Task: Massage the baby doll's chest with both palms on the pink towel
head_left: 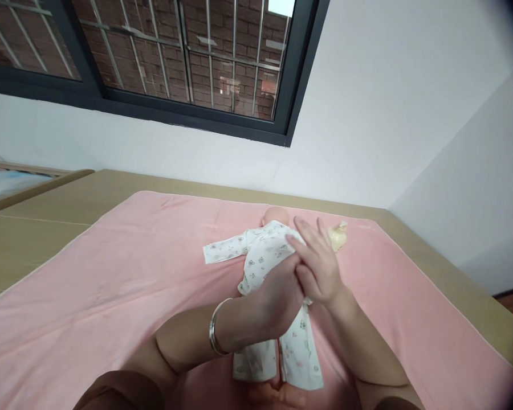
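Note:
A baby doll (275, 217) lies face up on a pink blanket (111, 285), head toward the wall, dressed in a white printed romper (260, 256). One empty sleeve stretches out to the left; the doll's bare arm (337, 235) sticks out on the right. My left hand (280, 293), with a silver bangle on the wrist, rests closed on the romper at the doll's belly. My right hand (318, 265) lies over the doll's chest and side, fingers extended and touching the fabric, overlapping the left hand.
The blanket covers a tan mattress (34, 228) that runs to a white wall. A dark-framed barred window (175, 62) sits above. A wooden crib edge (29, 176) shows at far left. Floor shows at far right.

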Tool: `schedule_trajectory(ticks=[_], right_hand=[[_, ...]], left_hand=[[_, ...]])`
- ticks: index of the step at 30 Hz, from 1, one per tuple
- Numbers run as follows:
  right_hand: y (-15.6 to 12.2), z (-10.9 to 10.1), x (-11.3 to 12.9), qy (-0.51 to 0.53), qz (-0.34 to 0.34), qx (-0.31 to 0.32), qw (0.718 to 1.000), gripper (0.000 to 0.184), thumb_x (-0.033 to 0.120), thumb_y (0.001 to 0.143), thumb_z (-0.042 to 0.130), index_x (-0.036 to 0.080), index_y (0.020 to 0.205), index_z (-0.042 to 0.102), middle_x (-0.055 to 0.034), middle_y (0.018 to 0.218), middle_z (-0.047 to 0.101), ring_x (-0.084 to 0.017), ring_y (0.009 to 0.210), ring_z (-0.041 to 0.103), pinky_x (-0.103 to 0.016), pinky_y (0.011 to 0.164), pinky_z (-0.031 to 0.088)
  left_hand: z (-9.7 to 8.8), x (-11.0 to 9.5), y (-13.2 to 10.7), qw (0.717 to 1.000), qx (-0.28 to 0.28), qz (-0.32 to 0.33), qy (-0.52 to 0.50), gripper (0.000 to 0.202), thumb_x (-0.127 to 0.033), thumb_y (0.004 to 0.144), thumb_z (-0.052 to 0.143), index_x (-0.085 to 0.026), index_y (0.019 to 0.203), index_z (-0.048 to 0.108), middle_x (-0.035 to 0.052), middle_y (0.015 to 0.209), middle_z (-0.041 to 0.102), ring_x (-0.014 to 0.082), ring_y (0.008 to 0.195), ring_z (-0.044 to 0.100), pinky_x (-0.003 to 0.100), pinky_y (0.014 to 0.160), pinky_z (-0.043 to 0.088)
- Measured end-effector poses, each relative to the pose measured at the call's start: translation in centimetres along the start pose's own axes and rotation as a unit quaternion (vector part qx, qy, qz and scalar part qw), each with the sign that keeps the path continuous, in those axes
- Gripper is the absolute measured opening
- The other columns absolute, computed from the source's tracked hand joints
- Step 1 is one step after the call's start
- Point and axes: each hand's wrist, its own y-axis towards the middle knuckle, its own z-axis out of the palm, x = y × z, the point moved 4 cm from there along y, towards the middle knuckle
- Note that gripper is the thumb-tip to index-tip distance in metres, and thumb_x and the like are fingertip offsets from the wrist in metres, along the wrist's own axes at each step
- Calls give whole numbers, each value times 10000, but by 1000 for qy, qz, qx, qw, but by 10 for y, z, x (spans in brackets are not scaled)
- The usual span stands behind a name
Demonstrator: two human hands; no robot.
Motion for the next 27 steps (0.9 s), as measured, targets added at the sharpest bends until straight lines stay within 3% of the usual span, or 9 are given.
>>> schedule_trajectory(ticks=[3,7,10,13,16,18,22,25,27], right_hand=[[2,0,-13,20,42,-23,999,521,409,988,272,290,1437,508,-70,1437,564,-311,1397,452,-644,1198,220],[1,4,1,46,0,-81,996,501,327,976,403,261,1470,463,-95,1348,623,-284,1364,493,-578,1161,363],[-2,5,18,47,-27,-88,995,571,302,967,433,252,1531,359,-108,1477,510,-293,1427,413,-584,1163,363],[-7,14,38,60,-78,-10,995,659,358,966,412,240,1584,214,-98,1571,393,-294,1495,290,-588,1192,307],[-17,28,56,81,-174,70,979,732,560,922,452,263,1565,264,-75,1610,327,-301,1532,164,-577,1206,268],[-23,35,58,72,-196,78,975,738,648,879,486,314,1523,351,-47,1614,319,-311,1541,103,-598,1222,192],[-21,34,39,63,-147,16,987,805,671,874,490,319,1563,268,-40,1662,183,-386,1532,-18,-691,1201,34],[-9,23,18,90,-118,-31,988,772,665,945,314,337,1600,71,-8,1683,36,-399,1527,-11,-719,1179,-20],[-1,16,2,105,-94,-74,987,697,651,973,169,366,1594,33,35,1682,12,-374,1531,-20,-714,1171,-70]], left_hand=[[6,-27,-12,998,53,-34,-8,337,-398,992,368,-230,1102,639,105,1055,692,262,1114,632,432,1018,492],[-9,-58,-10,982,109,-156,14,548,-510,1009,250,-123,1084,631,163,1023,685,303,1075,648,471,961,512],[-27,-81,9,995,61,-75,35,516,-479,1013,266,-113,1145,606,176,1102,678,316,1147,628,506,1003,493],[-39,-92,24,999,-13,26,45,480,-400,1018,232,-138,1205,589,172,1227,655,304,1263,574,508,1072,456],[-37,-77,31,998,-11,-6,59,529,-460,1006,233,-157,1234,602,167,1292,636,314,1333,526,542,1105,425],[-33,-60,31,998,-2,-18,64,546,-504,1002,233,-202,1232,625,132,1305,643,300,1373,492,559,1124,404],[-24,-20,28,997,-27,12,70,432,-417,1009,279,-357,1170,675,14,1241,703,201,1432,424,506,1131,428],[-14,3,25,997,-26,44,58,567,-419,1006,175,-292,1164,704,16,1192,724,132,1405,451,335,1140,407],[-6,10,27,999,3,42,29,567,-456,998,216,-234,1186,703,30,1229,707,143,1369,494,301,1153,367]])
